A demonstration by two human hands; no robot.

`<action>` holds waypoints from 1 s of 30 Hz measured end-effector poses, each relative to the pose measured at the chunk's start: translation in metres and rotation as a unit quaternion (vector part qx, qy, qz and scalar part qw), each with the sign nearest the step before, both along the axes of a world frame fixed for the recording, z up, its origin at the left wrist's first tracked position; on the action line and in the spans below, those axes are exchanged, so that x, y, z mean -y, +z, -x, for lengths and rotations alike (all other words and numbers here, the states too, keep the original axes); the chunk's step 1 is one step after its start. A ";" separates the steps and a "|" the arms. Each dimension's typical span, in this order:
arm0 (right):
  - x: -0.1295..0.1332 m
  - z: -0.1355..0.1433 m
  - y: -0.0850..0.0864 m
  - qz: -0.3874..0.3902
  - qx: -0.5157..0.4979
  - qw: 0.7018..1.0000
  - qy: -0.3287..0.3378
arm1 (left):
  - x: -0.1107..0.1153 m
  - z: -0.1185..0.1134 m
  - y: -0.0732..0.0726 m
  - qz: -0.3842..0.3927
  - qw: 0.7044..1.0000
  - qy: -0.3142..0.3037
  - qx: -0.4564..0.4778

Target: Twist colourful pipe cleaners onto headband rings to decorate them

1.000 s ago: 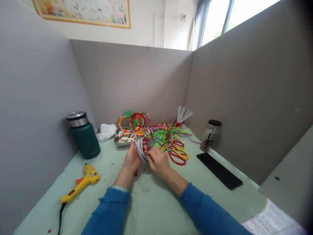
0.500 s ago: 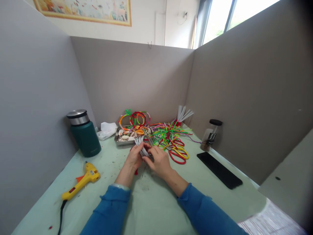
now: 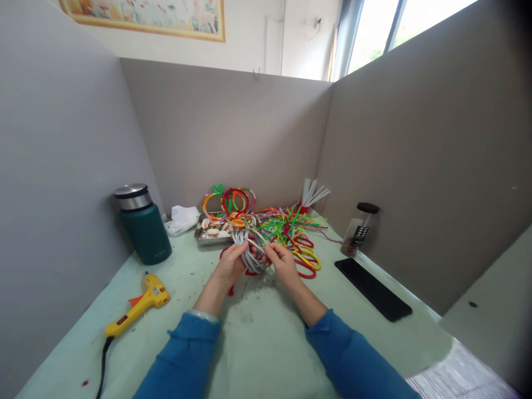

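Observation:
A loose coil of silvery-grey wire or cord [image 3: 252, 260] is held up over the middle of the table. My left hand [image 3: 230, 265] is closed round the coil's left side, thumb on top. My right hand [image 3: 283, 262] pinches at the coil's right edge, where a strand crosses toward the fingertips; the exact grip is too small to make out. Beneath and behind the coil lie red pieces, partly hidden. Just beyond it sits a metal tray [image 3: 210, 241] of seashells [image 3: 216, 233]. Colourful fuzzy stems [image 3: 286, 224] are heaped to its right.
A yellow glue gun [image 3: 143, 307] and a green flask [image 3: 145, 230] stand at left, near white tissue [image 3: 183, 219]. Scissors [image 3: 308, 259] lie right of my hands. A black phone-like slab [image 3: 372, 288], a clear jar [image 3: 358, 231] and glue sticks [image 3: 312, 193] are farther right. Partitions enclose the table.
My right hand has drawn slightly right, away from my left, and now pinches at the coil's edge. The coil has turned, showing its loops more openly.

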State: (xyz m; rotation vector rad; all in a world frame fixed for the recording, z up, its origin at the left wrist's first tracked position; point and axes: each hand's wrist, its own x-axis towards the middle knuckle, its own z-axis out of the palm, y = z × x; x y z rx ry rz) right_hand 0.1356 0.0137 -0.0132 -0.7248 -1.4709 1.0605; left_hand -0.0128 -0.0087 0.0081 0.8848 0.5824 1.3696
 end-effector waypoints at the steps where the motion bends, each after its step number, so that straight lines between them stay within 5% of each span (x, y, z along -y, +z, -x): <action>1: -0.001 0.000 0.000 0.007 -0.010 1.000 0.005 | 0.001 0.001 0.001 -0.005 1.000 -0.012 0.005; 12: 0.004 -0.004 0.009 0.071 -0.005 0.996 0.046 | 0.000 0.003 -0.003 0.007 1.000 -0.014 -0.006; 30: 0.006 0.000 -0.001 -0.062 0.099 0.993 -0.014 | 0.000 -0.002 -0.003 -0.017 0.998 0.011 -0.059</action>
